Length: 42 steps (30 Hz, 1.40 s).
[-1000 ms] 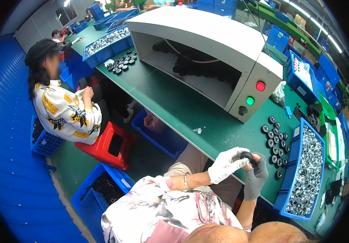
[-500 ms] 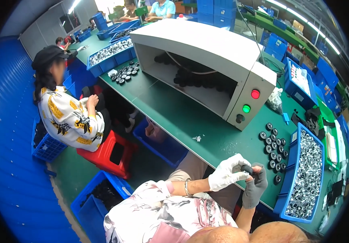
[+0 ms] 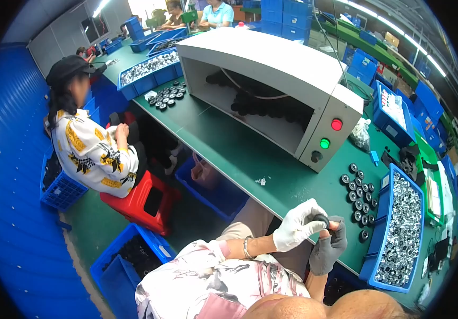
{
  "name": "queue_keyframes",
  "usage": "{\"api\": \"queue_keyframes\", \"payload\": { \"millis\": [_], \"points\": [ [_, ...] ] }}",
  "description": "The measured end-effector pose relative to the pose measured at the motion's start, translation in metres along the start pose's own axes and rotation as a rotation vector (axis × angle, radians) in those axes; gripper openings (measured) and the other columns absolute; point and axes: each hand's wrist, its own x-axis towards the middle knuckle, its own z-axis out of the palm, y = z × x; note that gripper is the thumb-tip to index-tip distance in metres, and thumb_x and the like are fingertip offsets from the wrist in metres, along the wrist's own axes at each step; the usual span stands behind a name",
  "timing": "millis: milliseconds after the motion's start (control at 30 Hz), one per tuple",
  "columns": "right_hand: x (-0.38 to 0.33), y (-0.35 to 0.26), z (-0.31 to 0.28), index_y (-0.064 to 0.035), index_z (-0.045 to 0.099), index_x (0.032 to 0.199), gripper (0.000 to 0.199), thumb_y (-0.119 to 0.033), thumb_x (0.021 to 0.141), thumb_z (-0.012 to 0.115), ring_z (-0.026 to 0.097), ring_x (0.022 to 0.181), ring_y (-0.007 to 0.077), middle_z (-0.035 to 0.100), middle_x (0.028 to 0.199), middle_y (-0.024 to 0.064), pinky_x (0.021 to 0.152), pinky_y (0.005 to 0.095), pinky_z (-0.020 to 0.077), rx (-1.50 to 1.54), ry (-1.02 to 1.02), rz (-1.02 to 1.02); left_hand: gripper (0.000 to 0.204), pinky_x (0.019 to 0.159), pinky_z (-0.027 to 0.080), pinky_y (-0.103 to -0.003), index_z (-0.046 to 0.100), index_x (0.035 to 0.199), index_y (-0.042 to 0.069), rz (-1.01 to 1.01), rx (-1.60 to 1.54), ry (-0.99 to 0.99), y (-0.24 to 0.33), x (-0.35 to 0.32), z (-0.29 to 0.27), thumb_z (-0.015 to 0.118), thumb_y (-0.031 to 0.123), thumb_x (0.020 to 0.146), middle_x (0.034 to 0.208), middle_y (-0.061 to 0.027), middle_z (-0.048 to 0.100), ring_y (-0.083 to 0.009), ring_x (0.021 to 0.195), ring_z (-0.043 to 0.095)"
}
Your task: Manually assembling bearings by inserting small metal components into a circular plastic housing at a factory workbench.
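My left hand (image 3: 296,227) wears a white glove and my right hand (image 3: 328,246) a grey one. Both meet at the near edge of the green bench (image 3: 239,154) and pinch one small black ring-shaped part (image 3: 322,219) between their fingers. Just right of the hands, several similar black round parts (image 3: 359,194) stand in rows on the bench. Beyond them a blue bin (image 3: 376,242) holds many small silvery pieces (image 3: 401,228).
A white hooded machine (image 3: 271,74) with red and green buttons covers the bench's middle. A seated person in a patterned shirt (image 3: 90,151) sits on a red stool (image 3: 141,199) to the left. Blue crates (image 3: 125,263) stand on the floor. More people work at the far end.
The view has tilted slightly, so everything sits lower and further left in the picture. My hands stay together on the black part, turning it a little.
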Motion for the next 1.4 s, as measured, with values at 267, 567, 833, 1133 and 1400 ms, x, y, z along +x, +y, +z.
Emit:
{"api": "queue_keyframes", "payload": {
  "millis": [267,567,833,1133,1400],
  "points": [
    [-0.014,0.003,0.017,-0.0003,0.059,0.1,0.016,-0.011,0.094,0.069,0.053,0.088,0.0087,0.059,0.096,0.0002,0.082,0.0236,0.0427,-0.144,-0.003,0.145,0.02,0.08,0.048,-0.024,0.06,0.107,-0.002,0.357,0.485,0.151,-0.001,-0.012,-0.014,0.069,0.009,0.094,0.097,-0.0058,0.055,-0.0123,0.087,0.059],
    [-0.028,0.019,0.016,0.0028,0.063,0.108,0.018,-0.008,0.094,0.066,0.058,0.091,0.0105,0.061,0.099,0.0013,0.084,0.0238,0.045,0.026,0.184,0.27,0.018,0.087,0.051,-0.029,0.06,0.107,-0.001,0.202,0.21,0.206,-0.033,-0.02,-0.013,0.069,0.007,0.094,0.097,-0.0067,0.063,-0.0156,0.093,0.065],
    [-0.008,-0.021,-0.022,0.0038,0.067,0.105,0.017,-0.005,0.09,0.068,0.056,0.087,0.0131,0.06,0.094,0.003,0.079,0.0255,0.0444,-0.558,-0.141,-0.037,0.029,0.073,0.054,-0.03,0.067,0.107,-0.001,0.061,0.819,-0.172,0.007,-0.001,-0.028,0.079,0.013,0.084,0.093,-0.0124,0.069,-0.0163,0.084,0.067],
    [-0.028,0.0,-0.022,0.0036,0.063,0.111,0.019,0.001,0.092,0.061,0.059,0.098,0.0137,0.063,0.105,0.0044,0.091,0.0279,0.0452,-0.189,0.05,0.148,0.024,0.086,0.052,-0.029,0.07,0.108,0.002,-0.046,0.422,0.109,-0.025,-0.021,-0.011,0.077,0.007,0.085,0.1,-0.0042,0.067,-0.0134,0.095,0.065],
    [-0.023,-0.003,-0.009,0.0021,0.064,0.106,0.017,0.001,0.089,0.058,0.057,0.093,0.0113,0.063,0.099,0.0036,0.085,0.025,0.0458,-0.308,0.075,0.293,0.022,0.077,0.053,-0.031,0.071,0.104,0.005,0.157,0.777,0.128,-0.008,-0.02,-0.014,0.076,0.008,0.083,0.093,-0.0087,0.066,-0.0195,0.087,0.066]
  ]
}}
